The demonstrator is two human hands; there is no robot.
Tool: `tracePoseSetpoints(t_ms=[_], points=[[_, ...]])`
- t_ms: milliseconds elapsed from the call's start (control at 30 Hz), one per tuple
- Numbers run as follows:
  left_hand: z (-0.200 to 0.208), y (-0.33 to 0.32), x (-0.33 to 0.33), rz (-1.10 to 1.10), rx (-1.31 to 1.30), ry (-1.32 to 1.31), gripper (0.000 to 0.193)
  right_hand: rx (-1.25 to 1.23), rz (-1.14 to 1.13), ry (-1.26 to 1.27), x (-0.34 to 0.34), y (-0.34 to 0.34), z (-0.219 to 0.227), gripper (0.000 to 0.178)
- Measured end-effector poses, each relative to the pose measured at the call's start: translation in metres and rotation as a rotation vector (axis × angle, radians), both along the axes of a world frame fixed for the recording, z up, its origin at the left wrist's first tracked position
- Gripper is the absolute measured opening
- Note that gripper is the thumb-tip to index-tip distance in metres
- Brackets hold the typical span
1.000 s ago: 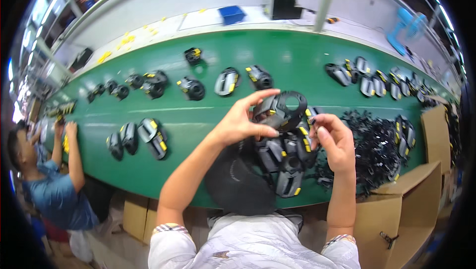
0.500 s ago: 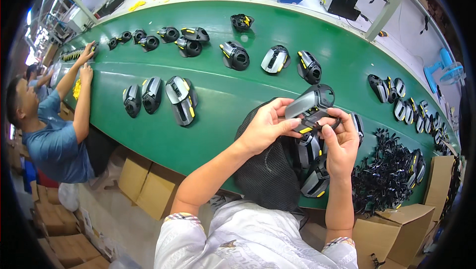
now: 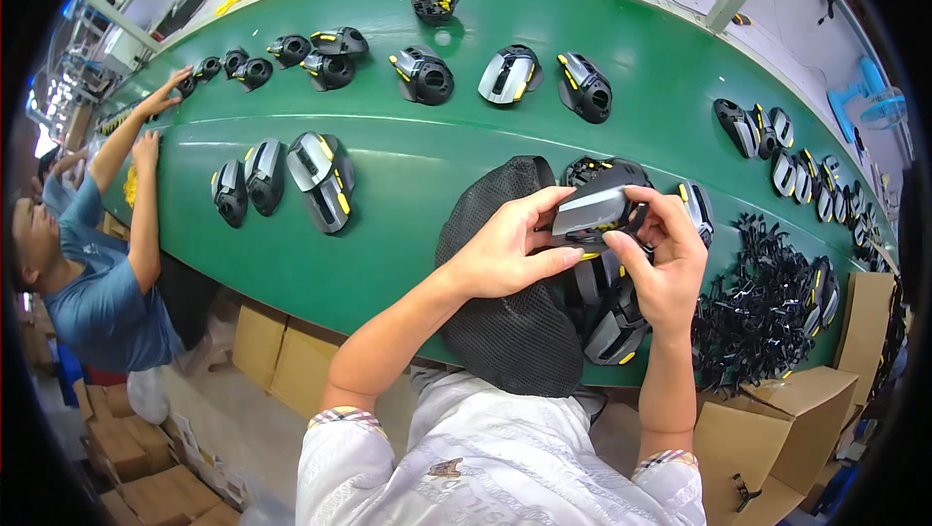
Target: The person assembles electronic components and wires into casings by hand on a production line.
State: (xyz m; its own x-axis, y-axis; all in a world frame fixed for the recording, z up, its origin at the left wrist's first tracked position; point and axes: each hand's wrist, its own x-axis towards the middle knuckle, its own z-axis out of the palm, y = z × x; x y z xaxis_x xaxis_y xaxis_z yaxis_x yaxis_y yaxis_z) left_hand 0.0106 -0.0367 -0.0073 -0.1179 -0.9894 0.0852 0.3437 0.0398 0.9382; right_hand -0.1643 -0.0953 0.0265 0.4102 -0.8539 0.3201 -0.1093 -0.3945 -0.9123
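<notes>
Above the green table, both hands hold one mouse-shaped black and grey plastic housing [image 3: 592, 213]. My left hand [image 3: 510, 246] grips its left end, the thumb along its lower edge. The fingers of my right hand [image 3: 670, 252] are closed on its right end; whatever small part they may also hold is hidden. Just below my hands lie more such housings [image 3: 617, 332] with yellow pieces, partly covered by my fingers and a black mesh cap [image 3: 515, 279]. Another housing [image 3: 697, 213] rests beside my right hand.
A heap of small black plastic parts [image 3: 752, 308] lies right of my right arm. Several housings [image 3: 510, 75] are spread along the green table [image 3: 408, 196]. An open cardboard box [image 3: 748, 429] stands at the lower right. At the far left a co-worker in a blue shirt [image 3: 107, 303] reaches over the table.
The held housing has been lowered and tilted, and the black loop at its right end is now mostly hidden by my right fingers. My view has shifted a little.
</notes>
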Motion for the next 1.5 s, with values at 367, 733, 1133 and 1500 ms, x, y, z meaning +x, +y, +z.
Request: tracePoseSetpoints(t_ms=[367,733,1133,1500], points=[[0.022,0.010,-0.014,0.098,-0.162,-0.459,0.040,0.312,0.324,-0.225,-0.014,-0.015,-0.005,0.079],[0.013,0.009,-0.015,0.147,-0.067,-0.196,0.035,0.273,0.257,-0.205,-0.024,-0.008,-0.005,0.066],[0.019,0.012,-0.006,0.082,-0.221,-0.536,0.037,0.264,0.291,-0.174,-0.035,-0.006,0.004,0.070],[0.030,0.019,-0.007,0.133,-0.429,-0.901,0.043,0.271,0.391,-0.157,-0.040,-0.012,-0.001,0.075]])
